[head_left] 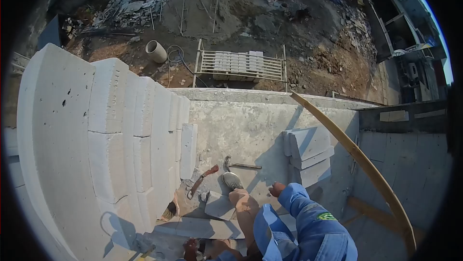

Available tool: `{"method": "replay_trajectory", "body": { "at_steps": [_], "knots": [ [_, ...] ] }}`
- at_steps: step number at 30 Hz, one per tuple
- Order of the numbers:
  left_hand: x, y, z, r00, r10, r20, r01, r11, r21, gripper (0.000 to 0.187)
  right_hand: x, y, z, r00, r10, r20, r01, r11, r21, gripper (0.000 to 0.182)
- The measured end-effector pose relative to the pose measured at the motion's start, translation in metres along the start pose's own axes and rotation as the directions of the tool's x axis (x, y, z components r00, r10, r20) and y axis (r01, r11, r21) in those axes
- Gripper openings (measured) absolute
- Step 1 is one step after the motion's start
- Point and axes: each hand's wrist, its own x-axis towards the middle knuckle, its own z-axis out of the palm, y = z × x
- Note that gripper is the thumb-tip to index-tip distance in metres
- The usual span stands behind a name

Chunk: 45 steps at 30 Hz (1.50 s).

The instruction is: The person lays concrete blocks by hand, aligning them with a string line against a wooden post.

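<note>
My right hand [277, 189], beyond a blue sleeve, hangs over the concrete floor with its fingers curled and nothing visible in them. At the bottom edge is my left hand [191, 249], partly in shadow and cut off; its grip cannot be made out. It is close to a long pale block [207, 228] lying on the floor. A smaller grey block [219, 207] rests beside my leg. Ahead of my shoe lie a hammer [245, 166] and a curved tool with a reddish handle [207, 176].
A tall stack of pale blocks [62, 116] rises on the left. More blocks [311, 152] are piled at right. A long wooden board [354, 152] slants across the right side. Past the floor's edge [251, 96] is a drop to a yard with a metal rack [241, 65].
</note>
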Motion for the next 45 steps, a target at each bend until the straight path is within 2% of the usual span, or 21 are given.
{"method": "replay_trajectory", "body": {
  "at_steps": [3,5,6,8,11,15,18,20,22,24,25,27,28,30,33,35,39,40,42,43,45],
  "knots": [
    [-0.001,-0.001,0.009,1.000,-0.004,0.002,0.004,0.999,-0.033,0.023,0.007,-0.045,-0.025,0.994,-0.105,-0.021,0.105,0.994,0.020,0.051],
    [-0.006,-0.008,0.013,1.000,-0.016,-0.003,0.016,0.998,-0.058,0.023,-0.003,-0.086,-0.047,0.980,-0.201,-0.010,0.200,0.963,0.182,0.048],
    [-0.012,-0.014,0.018,1.000,-0.022,-0.005,0.021,0.998,-0.064,0.023,-0.001,-0.102,-0.050,0.978,-0.209,-0.002,0.206,0.965,0.159,0.048],
    [-0.016,-0.022,0.021,1.000,-0.030,-0.010,0.029,0.996,-0.090,0.023,-0.001,-0.131,-0.053,0.942,-0.332,-0.042,0.333,0.921,0.202,0.044],
    [-0.006,-0.025,0.013,1.000,-0.026,-0.007,0.025,0.991,-0.133,0.022,-0.011,-0.155,-0.055,0.917,-0.398,-0.029,0.395,0.895,0.205,0.044],
    [-0.008,-0.032,0.013,1.000,-0.013,-0.023,0.008,0.980,-0.197,0.022,-0.046,-0.164,-0.073,0.935,-0.353,0.021,0.347,0.926,0.148,0.047],
    [-0.014,-0.043,0.015,1.000,-0.021,0.003,0.021,0.975,-0.222,0.022,-0.046,-0.136,-0.076,0.939,-0.334,0.085,0.330,0.942,0.058,0.049],
    [-0.012,-0.045,0.026,0.999,-0.015,0.044,0.024,0.975,-0.219,0.022,-0.043,-0.124,-0.083,0.924,-0.375,0.077,0.383,0.906,-0.182,0.050],
    [-0.009,-0.042,0.041,0.994,-0.014,0.112,0.035,0.981,-0.191,0.022,-0.027,-0.114,-0.083,0.970,-0.219,0.103,0.242,0.884,-0.401,0.045],
    [-0.016,-0.043,0.054,0.989,-0.023,0.146,0.048,0.985,-0.166,0.021,-0.041,-0.119,-0.098,0.989,-0.145,-0.002,0.138,0.944,-0.301,0.044],
    [-0.020,-0.044,0.056,0.989,-0.028,0.148,0.052,0.986,-0.160,0.021,-0.040,-0.124,-0.097,0.989,-0.149,-0.002,0.141,0.944,-0.297,0.044],
    [-0.034,-0.053,0.060,0.990,-0.047,0.133,0.070,0.984,-0.167,0.021,-0.033,-0.135,-0.099,0.966,-0.252,-0.050,0.230,0.934,-0.274,0.043],
    [-0.037,-0.055,0.060,0.989,-0.050,0.138,0.073,0.984,-0.164,0.021,-0.025,-0.139,-0.094,0.966,-0.254,-0.050,0.231,0.933,-0.277,0.043],
    [-0.047,-0.061,0.053,0.988,-0.057,0.142,0.078,0.986,-0.147,0.021,-0.013,-0.149,-0.071,0.923,-0.375,-0.084,0.345,0.906,-0.245,0.041],
    [-0.056,-0.075,0.044,0.988,-0.060,0.145,0.079,0.988,-0.130,0.021,-0.058,-0.188,-0.067,0.929,-0.363,-0.077,0.349,0.925,-0.150,0.041],
    [-0.062,-0.087,0.040,0.989,-0.059,0.135,0.077,0.988,-0.135,0.021,-0.068,-0.203,-0.057,0.887,-0.461,0.024,0.461,0.883,-0.089,0.038],
    [-0.080,-0.115,0.037,0.991,-0.072,0.109,0.089,0.984,-0.156,0.021,-0.082,-0.205,-0.023,0.835,-0.549,0.041,0.551,0.830,-0.089,0.035],
    [-0.085,-0.122,0.040,0.991,-0.076,0.107,0.092,0.984,-0.155,0.021,-0.086,-0.201,-0.019,0.780,-0.621,0.076,0.621,0.755,-0.210,0.036],
    [-0.094,-0.131,0.041,0.991,-0.071,0.112,0.087,0.985,-0.146,0.020,-0.102,-0.183,-0.012,0.732,-0.673,0.111,0.669,0.677,-0.307,0.036],
    [-0.098,-0.137,0.042,0.991,-0.070,0.111,0.085,0.987,-0.139,0.020,-0.129,-0.182,-0.014,0.812,-0.583,0.032,0.571,0.782,-0.250,0.035],
    [-0.108,-0.145,0.048,0.993,-0.057,0.106,0.072,0.988,-0.138,0.020,-0.130,-0.173,-0.013,0.873,-0.486,-0.037,0.472,0.862,-0.183,0.034]
  ]
}}
